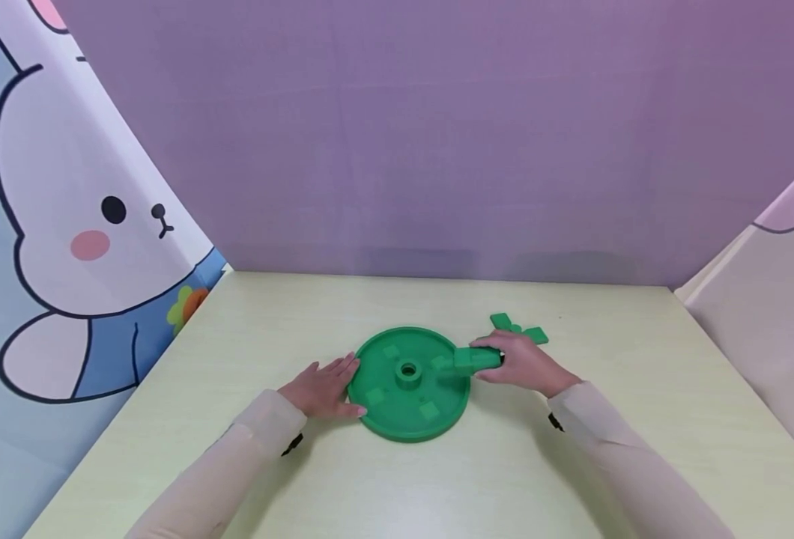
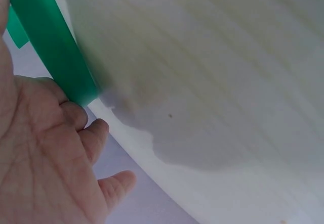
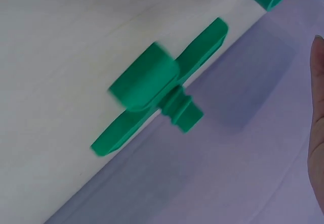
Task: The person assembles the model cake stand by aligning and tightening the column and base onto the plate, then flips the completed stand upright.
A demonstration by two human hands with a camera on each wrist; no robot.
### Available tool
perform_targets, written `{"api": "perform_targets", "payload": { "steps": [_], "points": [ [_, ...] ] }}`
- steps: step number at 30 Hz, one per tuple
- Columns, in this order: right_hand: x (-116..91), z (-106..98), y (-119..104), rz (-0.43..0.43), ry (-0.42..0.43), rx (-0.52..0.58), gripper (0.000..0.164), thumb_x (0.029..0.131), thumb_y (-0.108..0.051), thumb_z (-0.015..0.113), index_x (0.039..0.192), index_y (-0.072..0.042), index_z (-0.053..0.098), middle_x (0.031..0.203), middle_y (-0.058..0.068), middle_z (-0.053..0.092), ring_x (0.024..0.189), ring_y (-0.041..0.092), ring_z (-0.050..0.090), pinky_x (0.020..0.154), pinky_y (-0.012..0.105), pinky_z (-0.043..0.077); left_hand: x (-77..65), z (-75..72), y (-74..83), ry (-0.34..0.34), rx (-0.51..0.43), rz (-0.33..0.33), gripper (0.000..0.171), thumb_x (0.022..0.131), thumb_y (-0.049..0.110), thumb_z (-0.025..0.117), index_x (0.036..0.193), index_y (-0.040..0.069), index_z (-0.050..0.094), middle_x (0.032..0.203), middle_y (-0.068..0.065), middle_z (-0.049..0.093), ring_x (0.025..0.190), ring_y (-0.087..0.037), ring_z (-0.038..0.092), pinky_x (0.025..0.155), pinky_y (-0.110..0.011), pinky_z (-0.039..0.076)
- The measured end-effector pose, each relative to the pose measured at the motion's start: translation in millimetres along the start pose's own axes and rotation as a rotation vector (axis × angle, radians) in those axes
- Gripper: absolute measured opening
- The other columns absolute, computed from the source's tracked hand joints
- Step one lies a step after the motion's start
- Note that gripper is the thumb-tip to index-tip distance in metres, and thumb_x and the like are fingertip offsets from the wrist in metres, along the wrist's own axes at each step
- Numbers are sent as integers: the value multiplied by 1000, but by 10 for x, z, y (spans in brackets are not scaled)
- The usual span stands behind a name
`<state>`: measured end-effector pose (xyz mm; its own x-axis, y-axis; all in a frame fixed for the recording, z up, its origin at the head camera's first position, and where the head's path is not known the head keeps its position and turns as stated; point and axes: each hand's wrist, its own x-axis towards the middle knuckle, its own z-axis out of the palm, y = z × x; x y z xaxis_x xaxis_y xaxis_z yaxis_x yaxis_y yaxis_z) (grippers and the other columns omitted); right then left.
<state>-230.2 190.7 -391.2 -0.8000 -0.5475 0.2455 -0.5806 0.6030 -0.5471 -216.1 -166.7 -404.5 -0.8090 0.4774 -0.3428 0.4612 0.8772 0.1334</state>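
i logged: green disc (image 1: 397, 416); left hand (image 1: 323, 389), spread, touched it at nine o'clock; right hand (image 1: 523, 364), at three, gripped a green block (image 1: 476, 360); winged piece (image 1: 537, 335) lay at two.

Backed by a purple cloth (image 1: 437, 135) beyond the table (image 1: 397, 490); flanked left by a rabbit print (image 1: 73, 165), right by pale cloth (image 1: 768, 299).

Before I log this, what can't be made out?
- Head: gripped end of the green block, under the right hand.
- Head: part of the green bladed piece, behind that hand.
- Left wrist: most of the green disc, past the upper-left edge.
- Right wrist: most of the right hand, past the right edge.
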Motion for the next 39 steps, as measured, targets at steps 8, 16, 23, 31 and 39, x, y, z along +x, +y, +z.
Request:
{"api": "perform_targets", "payload": {
  "steps": [8,16,23,31,39],
  "points": [
    [200,39,-64,1,-60,31,43,80,-18,79,117,-2,66,96,2,62,78,9,55,66,25,50,39,10,-4,1,3,11,89,91,56,53,150,-2,21,157,-15,20,143,-31,22,111,-56,21],
    [310,50,-128,6,-87,56,43,81,-19,78,119,-1,65,99,4,62,79,11,55,67,25,50,43,-24,40,12,-15,14,89,91,56,53,150,-4,22,157,-16,19,142,-31,23,110,-57,22],
    [384,91,-167,20,-108,10,43,81,-21,77,119,-3,66,104,5,62,84,12,56,71,27,50,45,-41,45,20,-3,15,89,91,56,54,149,-4,23,157,-17,20,142,-32,25,109,-58,23],
    [446,135,-307,27,-149,-84,42,81,-20,77,118,-4,66,104,4,62,87,14,58,75,28,50,63,-7,4,24,-5,2,89,91,57,54,149,-4,23,157,-15,21,142,-31,24,109,-57,24],
    [506,188,-329,7,-142,-108,40,80,-18,77,117,-4,67,103,5,62,85,15,58,74,28,50,45,-5,5,21,-3,1,90,90,57,55,149,-5,25,156,-17,23,142,-32,25,108,-58,25]
  ]
}}
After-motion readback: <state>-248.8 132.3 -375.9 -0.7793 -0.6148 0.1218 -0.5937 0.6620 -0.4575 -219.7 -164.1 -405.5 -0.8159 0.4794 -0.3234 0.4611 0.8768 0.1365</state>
